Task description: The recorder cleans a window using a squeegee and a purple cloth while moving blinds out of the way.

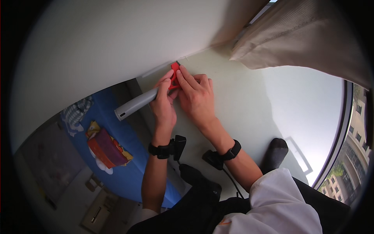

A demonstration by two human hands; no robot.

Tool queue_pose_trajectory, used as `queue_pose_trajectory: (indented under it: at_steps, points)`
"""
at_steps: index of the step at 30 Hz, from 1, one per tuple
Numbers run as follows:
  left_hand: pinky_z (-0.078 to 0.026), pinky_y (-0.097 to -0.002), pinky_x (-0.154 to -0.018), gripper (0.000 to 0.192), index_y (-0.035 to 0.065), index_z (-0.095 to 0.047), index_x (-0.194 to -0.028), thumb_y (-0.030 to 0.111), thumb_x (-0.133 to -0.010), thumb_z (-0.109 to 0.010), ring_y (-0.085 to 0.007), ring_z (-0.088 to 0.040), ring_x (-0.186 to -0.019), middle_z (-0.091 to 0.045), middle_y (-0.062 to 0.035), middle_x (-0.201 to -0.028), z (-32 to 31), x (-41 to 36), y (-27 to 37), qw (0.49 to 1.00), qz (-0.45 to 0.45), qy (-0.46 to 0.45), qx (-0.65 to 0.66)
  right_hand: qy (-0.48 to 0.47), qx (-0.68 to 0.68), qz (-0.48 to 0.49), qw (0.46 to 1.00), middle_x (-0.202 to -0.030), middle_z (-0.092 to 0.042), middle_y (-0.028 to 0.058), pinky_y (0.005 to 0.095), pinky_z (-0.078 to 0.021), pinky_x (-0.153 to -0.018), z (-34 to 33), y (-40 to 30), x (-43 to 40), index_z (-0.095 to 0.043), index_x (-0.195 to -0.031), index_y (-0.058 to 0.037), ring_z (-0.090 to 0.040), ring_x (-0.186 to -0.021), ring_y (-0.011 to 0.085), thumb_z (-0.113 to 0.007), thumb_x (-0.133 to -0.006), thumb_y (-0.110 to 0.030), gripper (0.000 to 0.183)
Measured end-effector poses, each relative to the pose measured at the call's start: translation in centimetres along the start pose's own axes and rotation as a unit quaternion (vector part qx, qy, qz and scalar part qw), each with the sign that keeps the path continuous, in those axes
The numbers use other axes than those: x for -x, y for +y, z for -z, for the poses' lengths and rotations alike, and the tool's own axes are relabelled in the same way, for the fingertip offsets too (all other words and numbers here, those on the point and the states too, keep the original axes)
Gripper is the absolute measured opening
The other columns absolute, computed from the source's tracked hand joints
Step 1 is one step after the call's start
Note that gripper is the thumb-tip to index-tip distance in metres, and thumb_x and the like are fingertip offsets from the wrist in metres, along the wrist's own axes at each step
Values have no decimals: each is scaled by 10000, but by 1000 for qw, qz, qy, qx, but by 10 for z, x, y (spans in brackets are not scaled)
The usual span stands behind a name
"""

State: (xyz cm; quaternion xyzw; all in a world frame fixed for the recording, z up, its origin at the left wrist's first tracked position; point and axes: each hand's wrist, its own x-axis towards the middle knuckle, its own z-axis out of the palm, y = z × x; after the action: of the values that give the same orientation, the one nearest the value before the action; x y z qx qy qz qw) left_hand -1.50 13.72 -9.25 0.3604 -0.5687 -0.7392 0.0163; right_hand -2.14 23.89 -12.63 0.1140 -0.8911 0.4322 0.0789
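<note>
My left hand (163,99) is closed around a grey plastic tube (137,103), its slotted end pointing down to the left. At the tube's other end is a red plastic piece (175,76) with a dark edge at its tip, held between both hands. The fingers of my right hand (194,90) lie along the red piece from the right. The tip of the red piece is close to the foot of the white wall (117,38), above a pale ledge (230,96). The palms and part of the red piece are hidden by the fingers.
A beige curtain (286,38) hangs at the upper right beside a window frame (336,131). At the lower left a blue bed (128,158) bears a red and purple folded item (106,146) and striped cloth (79,109). My dark-socked feet rest on the ledge.
</note>
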Motion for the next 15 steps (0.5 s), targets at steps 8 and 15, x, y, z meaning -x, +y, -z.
queue_pose_trajectory:
  at_steps: [8, 15]
  points:
    - [-490, -370, -979, 346, 21, -666, -1291, 166, -1001, -543, -191, -601, -1138, -644, -96, -1254, -31, 2, -1, 1000, 5, -30, -5, 34, 5, -12, 999, -1382, -638, 68, 382, -465, -852, 11, 16, -2, -657, -1286, -23, -560, -928, 266, -680, -758, -34, 529]
    - [-490, -370, -975, 346, 15, -668, -1283, 177, -1005, -540, -190, -590, -1160, -635, -97, -1277, -6, 1, 0, 1000, -1, 5, -6, 3, -1, 16, 1000, -1383, -636, 72, 374, -454, -836, -1, 4, 0, -664, -1276, -32, -567, -931, 259, -684, -758, -51, 519]
